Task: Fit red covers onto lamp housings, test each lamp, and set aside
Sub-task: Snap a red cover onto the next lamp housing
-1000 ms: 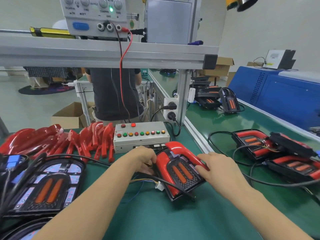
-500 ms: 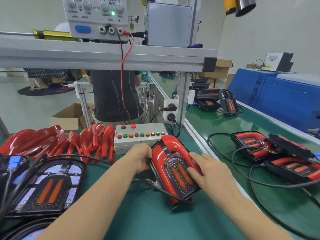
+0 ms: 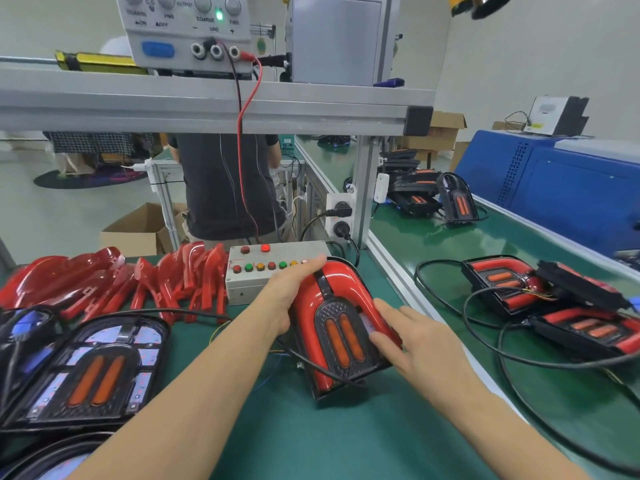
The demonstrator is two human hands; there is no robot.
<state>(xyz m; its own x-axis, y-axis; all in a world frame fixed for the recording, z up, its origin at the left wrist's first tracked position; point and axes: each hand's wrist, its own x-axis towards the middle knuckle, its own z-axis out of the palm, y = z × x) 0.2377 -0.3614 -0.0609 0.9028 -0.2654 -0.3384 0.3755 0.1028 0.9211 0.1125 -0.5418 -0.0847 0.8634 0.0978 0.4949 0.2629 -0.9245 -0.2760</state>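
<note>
**Lamp held on the green mat, cover on**

Sat tilted at the middle of the green mat [image 3: 277,438], just in front of the button box [image 3: 277,271]: a black lamp housing [image 3: 343,341], arch-shaped, with a glossy red cover [image 3: 343,282] curving round its top and sides. Showed a dimpled black centre panel with two long orange lenses. Gripped along the upper left edge by the left hand [image 3: 291,292], fingers curled over the cover's crown. Pressed on the right flank by the right hand [image 3: 419,344], fingers straight and spread, holding nothing. Trailed a black cable [image 3: 311,365] across its lower edge.

Lay heaped to the left, close to the box: smooth, shiny spare red covers [image 3: 104,282]. Stood at lower left, uncovered, a bare housing [image 3: 90,368] with pale circuit strips showing. Left bare mat toward the near edge, between the forearms. Bounded on the right by an aluminium rail [image 3: 398,271]; beyond it, well apart, finished lamps [image 3: 554,306] among looping cables.
</note>
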